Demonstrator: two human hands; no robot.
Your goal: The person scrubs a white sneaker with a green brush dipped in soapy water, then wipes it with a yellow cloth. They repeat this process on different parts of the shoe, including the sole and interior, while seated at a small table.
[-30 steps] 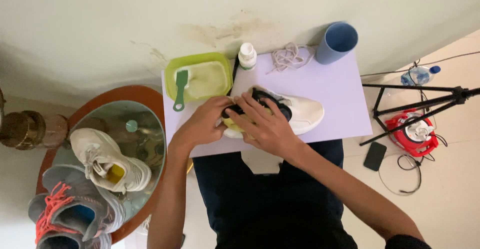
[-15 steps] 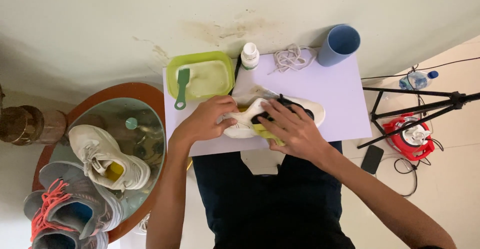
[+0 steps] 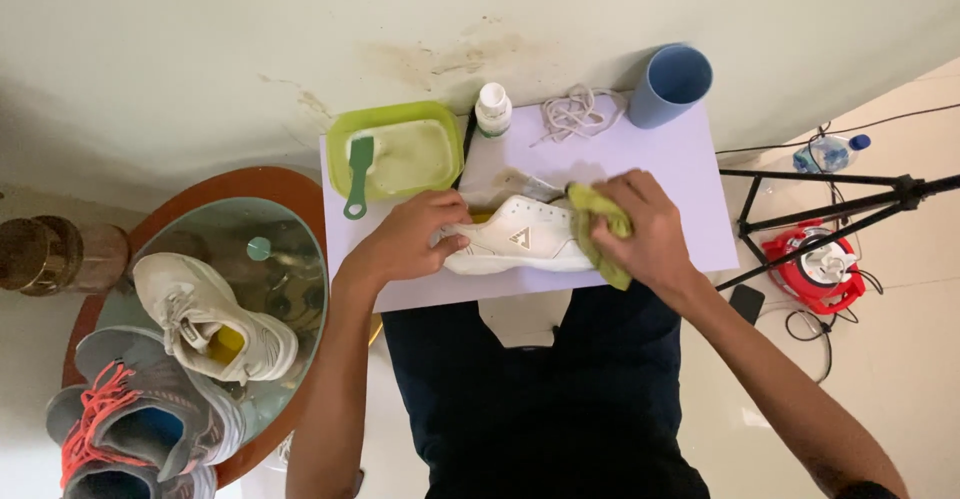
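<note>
A white sneaker [image 3: 515, 242] lies on its side on a small lilac table [image 3: 680, 174]. My left hand [image 3: 415, 237] grips its heel end. My right hand [image 3: 645, 227] presses a yellow-green cloth [image 3: 598, 221] against the toe end, which the hand and cloth cover.
A green tub [image 3: 400, 154] of pale liquid holds a green brush [image 3: 357, 174]. A white bottle [image 3: 491, 109], loose white laces [image 3: 575, 112] and a blue cup [image 3: 670, 84] stand at the table's back. Left, a round glass table [image 3: 285, 249] carries a white sneaker [image 3: 210, 317] and grey-orange sneakers [image 3: 125, 424]. A tripod [image 3: 840, 204] stands right.
The sneaker has been turned from opening-up onto its side. My right hand slid with the cloth from the middle of the shoe to its toe end.
</note>
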